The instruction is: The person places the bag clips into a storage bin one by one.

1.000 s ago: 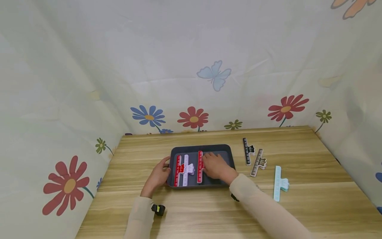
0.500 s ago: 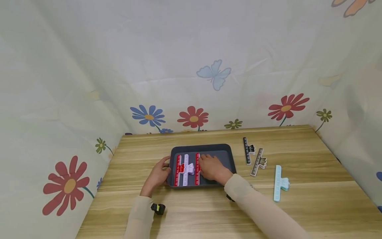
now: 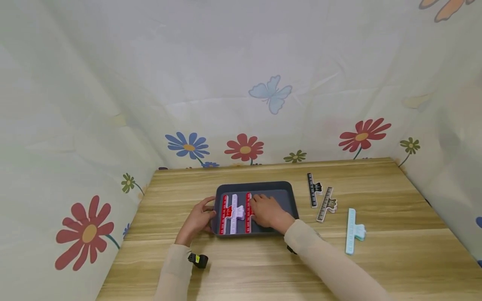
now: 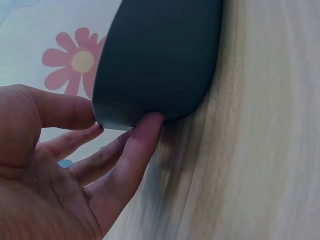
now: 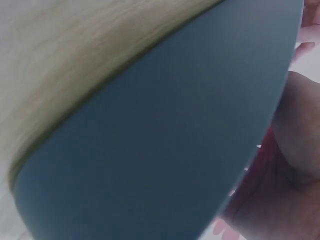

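Note:
A dark grey tray (image 3: 280, 198) lies on the wooden table. My left hand (image 3: 197, 218) grips its left end; in the left wrist view, thumb and fingers (image 4: 142, 137) pinch the tray wall (image 4: 160, 60) from rim to underside. Inside the tray, my right hand (image 3: 268, 212) holds a long red clip (image 3: 248, 215) with a piano-key pattern, hiding its handle. Left of that clip lie a lilac clip (image 3: 234, 217) and another red clip (image 3: 224, 217), roughly parallel. In the right wrist view the tray's outer wall (image 5: 155, 130) covers much of the hand's work.
Right of the tray, on the table, lie a black clip (image 3: 311, 192), a dark brownish clip (image 3: 324, 205) set at a slant, and a light blue clip (image 3: 350, 232). A flower-printed cloth (image 3: 211, 104) rises behind the table and at its sides.
My right hand has slid the red clip a little to the left inside the tray, nearer the lilac one. During the last half second it has hardly moved. The left hand stays on the tray.

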### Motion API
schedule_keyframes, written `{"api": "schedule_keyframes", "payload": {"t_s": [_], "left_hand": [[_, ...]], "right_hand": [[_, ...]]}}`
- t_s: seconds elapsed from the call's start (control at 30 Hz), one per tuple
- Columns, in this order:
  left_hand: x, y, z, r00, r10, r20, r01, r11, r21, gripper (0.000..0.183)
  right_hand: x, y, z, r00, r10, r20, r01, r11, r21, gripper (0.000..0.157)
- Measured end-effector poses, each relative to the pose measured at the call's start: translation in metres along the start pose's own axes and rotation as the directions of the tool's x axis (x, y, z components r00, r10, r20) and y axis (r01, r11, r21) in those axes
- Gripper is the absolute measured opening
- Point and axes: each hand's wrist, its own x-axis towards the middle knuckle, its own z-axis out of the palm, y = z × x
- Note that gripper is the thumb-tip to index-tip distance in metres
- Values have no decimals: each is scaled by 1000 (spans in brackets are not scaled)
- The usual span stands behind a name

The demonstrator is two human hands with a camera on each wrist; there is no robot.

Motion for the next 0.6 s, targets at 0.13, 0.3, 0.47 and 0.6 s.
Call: {"api": "schedule_keyframes", "payload": {"t_s": [0.13, 0.3, 0.47, 0.6], "left_hand": [[1, 1, -2, 1000, -14, 9, 15, 999, -35, 57], [0, 1, -4, 1000, -14, 15, 14, 999, -49, 57], [0, 0, -5, 1000, -17, 16, 17, 999, -39, 57], [1, -1, -5, 1000, -18, 15, 18, 999, -43, 57]], "right_hand": [[-8, 5, -4, 1000, -3, -23, 4, 1000, 22, 57], [-20, 14, -10, 996, -24, -90, 26, 999, 32, 50], [-30, 22, -18, 991, -37, -131, 42, 998, 35, 50], [-40, 29, -24, 982, -55, -181, 58, 998, 12, 50]]}}
